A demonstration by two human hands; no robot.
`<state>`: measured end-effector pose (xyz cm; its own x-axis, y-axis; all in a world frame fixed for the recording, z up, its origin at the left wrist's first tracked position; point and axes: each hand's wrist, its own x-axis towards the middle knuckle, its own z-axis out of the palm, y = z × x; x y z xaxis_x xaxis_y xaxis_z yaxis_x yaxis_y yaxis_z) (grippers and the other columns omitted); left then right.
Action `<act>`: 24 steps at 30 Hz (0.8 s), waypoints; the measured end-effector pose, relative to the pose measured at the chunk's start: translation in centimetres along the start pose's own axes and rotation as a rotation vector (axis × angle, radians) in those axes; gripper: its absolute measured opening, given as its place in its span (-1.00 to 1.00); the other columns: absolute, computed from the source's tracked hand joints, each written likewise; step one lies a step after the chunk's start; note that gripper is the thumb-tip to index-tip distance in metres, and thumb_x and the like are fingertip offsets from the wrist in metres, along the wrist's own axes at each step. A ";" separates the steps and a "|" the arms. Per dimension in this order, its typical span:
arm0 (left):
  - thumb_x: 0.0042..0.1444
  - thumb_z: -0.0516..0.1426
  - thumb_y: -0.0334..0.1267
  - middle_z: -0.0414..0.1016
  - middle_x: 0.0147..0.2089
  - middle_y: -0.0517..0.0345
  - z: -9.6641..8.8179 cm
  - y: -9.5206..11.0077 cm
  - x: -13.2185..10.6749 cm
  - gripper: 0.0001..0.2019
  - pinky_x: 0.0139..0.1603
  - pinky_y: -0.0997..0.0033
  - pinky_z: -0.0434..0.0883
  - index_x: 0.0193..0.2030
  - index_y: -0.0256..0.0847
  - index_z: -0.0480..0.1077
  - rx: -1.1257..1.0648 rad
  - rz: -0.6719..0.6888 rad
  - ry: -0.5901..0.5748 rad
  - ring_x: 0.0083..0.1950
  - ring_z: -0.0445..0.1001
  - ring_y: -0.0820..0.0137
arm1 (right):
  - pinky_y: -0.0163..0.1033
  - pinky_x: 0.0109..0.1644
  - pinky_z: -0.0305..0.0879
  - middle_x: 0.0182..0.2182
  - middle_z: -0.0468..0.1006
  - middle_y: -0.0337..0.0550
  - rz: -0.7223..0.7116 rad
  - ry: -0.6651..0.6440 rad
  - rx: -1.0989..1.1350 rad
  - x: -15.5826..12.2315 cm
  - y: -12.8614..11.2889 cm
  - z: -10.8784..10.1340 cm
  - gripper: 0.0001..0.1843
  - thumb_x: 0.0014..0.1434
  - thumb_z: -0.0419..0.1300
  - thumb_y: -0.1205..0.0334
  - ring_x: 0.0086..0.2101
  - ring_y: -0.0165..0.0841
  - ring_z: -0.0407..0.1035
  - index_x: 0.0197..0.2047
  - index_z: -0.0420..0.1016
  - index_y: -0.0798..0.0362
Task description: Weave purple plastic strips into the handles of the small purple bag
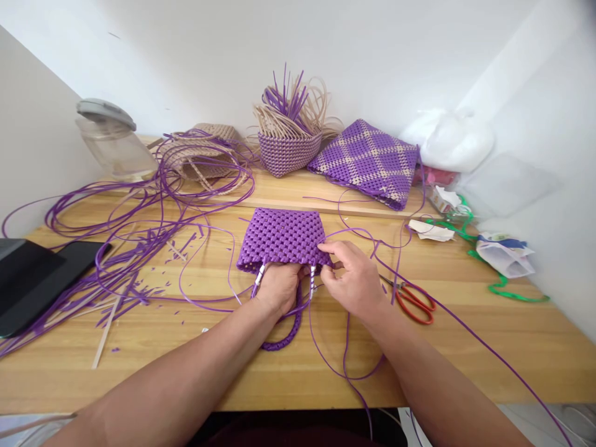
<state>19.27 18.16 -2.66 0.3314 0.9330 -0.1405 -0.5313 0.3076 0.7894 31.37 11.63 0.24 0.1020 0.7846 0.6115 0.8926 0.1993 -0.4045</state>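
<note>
Both hands (279, 288) (351, 276) touch the purple woven bag (284, 236).

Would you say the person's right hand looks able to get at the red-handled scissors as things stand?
Probably yes: the red-handled scissors lie on the table close to the right hand, with only thin purple strands over or beside them, though that hand would first have to leave the purple bag.
</note>
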 end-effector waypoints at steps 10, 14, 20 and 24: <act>-0.31 0.34 -0.47 0.59 -0.32 0.14 0.6 0.6 -0.1 -0.64 -0.14 0.43 0.45 -0.26 -0.24 0.52 -0.165 -0.034 0.060 -0.24 0.54 0.37 | -0.07 0.07 0.40 -0.12 0.54 -0.02 -0.025 -0.040 -0.041 -0.2 -0.4 -0.4 -0.56 0.11 0.11 0.54 -0.05 -0.18 0.42 0.04 0.50 0.08; -0.30 0.29 -0.53 0.57 -0.38 0.17 0.6 0.7 -0.4 -0.74 -0.19 0.45 0.47 -0.37 -0.26 0.50 -0.190 -0.082 0.010 -0.34 0.50 0.43 | 0.00 0.03 0.40 -0.19 0.53 -0.01 -0.016 -0.062 -0.156 -0.1 -0.3 -0.7 -0.58 0.15 0.11 0.50 -0.09 -0.13 0.40 0.05 0.52 0.08; -0.05 0.31 -0.37 0.61 -0.20 0.08 0.7 1.3 -0.3 -0.86 -0.16 0.42 0.52 -0.29 -0.27 0.53 -0.365 -0.102 0.077 -0.20 0.55 0.39 | -0.15 -0.05 0.44 -0.17 0.59 -0.08 0.042 -0.107 -0.042 0.6 -1.8 -1.8 -0.65 0.19 0.19 0.37 -0.18 -0.24 0.48 0.06 0.52 0.06; 0.00 0.30 -0.38 0.61 -0.18 0.06 0.5 1.2 0.0 -0.89 -0.19 0.43 0.54 -0.28 -0.29 0.55 -0.374 -0.135 0.079 -0.21 0.56 0.40 | -0.21 -0.20 0.40 -0.29 0.62 -0.15 0.074 -0.063 -0.024 2.1 -2.6 -0.8 -0.73 0.23 0.23 0.27 -0.33 -0.31 0.48 0.00 0.56 0.06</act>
<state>19.09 18.46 -1.43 0.3648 0.8864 -0.2851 -0.7387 0.4619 0.4908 29.60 12.24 3.14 0.1412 0.8320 0.5364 0.8938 0.1259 -0.4305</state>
